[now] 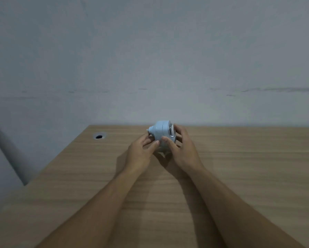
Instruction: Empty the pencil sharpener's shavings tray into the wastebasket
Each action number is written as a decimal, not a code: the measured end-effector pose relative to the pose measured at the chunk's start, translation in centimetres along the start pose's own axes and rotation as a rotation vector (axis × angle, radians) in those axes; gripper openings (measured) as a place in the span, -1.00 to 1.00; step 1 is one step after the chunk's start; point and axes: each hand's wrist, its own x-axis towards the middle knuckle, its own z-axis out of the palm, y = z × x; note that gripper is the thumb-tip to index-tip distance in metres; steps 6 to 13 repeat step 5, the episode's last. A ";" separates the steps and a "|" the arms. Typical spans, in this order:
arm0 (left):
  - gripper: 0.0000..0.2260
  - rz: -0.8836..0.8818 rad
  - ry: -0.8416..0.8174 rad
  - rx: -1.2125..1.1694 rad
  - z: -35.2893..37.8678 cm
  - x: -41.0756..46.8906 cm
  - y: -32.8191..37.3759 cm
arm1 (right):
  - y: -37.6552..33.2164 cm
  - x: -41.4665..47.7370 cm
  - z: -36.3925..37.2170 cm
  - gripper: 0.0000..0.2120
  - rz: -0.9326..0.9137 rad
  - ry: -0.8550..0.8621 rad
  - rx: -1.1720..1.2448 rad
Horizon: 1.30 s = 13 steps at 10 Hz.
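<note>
A small round pale-blue pencil sharpener point(161, 133) is held just above the wooden desk point(239, 167), near its far edge. My left hand point(141, 153) grips its left side, thumb on the front, fingers behind near a small knob. My right hand point(183, 149) holds its right side, where a clear part shows, with the thumb on the front. I cannot tell whether the shavings tray is in or out. No wastebasket is in view.
A round cable hole point(99, 136) lies in the desk's far left corner. A grey wall point(150, 59) stands right behind the desk. The desk's left edge drops off, with a grey slanted bar point(6, 149) beside it.
</note>
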 end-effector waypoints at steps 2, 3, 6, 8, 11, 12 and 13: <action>-0.53 -0.043 -0.060 0.089 0.8 5.2 -1.7 | 2.7 4.9 0.8 -0.48 0.022 -0.018 -0.114; -0.67 -0.018 -0.045 0.173 0.9 6.3 -2.4 | 3.6 5.7 1.5 -0.50 0.029 -0.008 -0.192; -0.59 -0.004 -0.030 0.237 1.2 6.3 -2.5 | 3.6 5.7 1.7 -0.56 0.065 -0.007 -0.326; -0.59 -0.004 -0.030 0.237 1.2 6.3 -2.5 | 3.6 5.7 1.7 -0.56 0.065 -0.007 -0.326; -0.59 -0.004 -0.030 0.237 1.2 6.3 -2.5 | 3.6 5.7 1.7 -0.56 0.065 -0.007 -0.326; -0.59 -0.004 -0.030 0.237 1.2 6.3 -2.5 | 3.6 5.7 1.7 -0.56 0.065 -0.007 -0.326; -0.59 -0.004 -0.030 0.237 1.2 6.3 -2.5 | 3.6 5.7 1.7 -0.56 0.065 -0.007 -0.326</action>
